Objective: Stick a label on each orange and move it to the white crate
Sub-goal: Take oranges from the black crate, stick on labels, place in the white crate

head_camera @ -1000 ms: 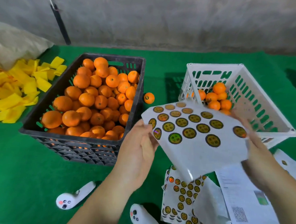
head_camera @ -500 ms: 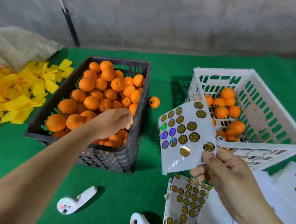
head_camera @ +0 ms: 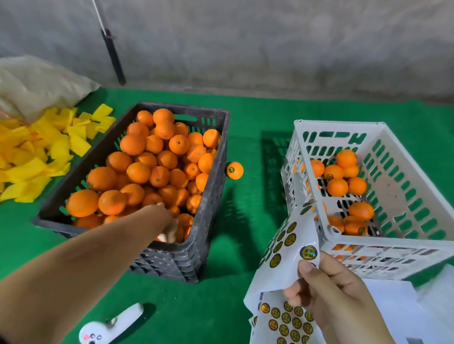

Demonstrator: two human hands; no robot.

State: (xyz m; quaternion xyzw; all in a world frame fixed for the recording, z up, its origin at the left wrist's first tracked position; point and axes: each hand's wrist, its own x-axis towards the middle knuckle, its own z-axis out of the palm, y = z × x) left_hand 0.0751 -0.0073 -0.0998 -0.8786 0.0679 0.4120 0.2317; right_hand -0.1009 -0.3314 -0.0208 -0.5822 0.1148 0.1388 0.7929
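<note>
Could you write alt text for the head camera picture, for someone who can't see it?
A person's left hand reaches into a black crate heaped with oranges, while the right hand pinches a sheet of round labels beside a white crate holding a few oranges, all on green matting.

Two crates, one black by the left hand, one white beyond the right hand, one loose orange between, two white controllers nearer

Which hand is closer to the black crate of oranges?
Left. The left hand reaches inside the black crate, among its oranges; the right hand holds the sticker sheet well to its right.
</note>
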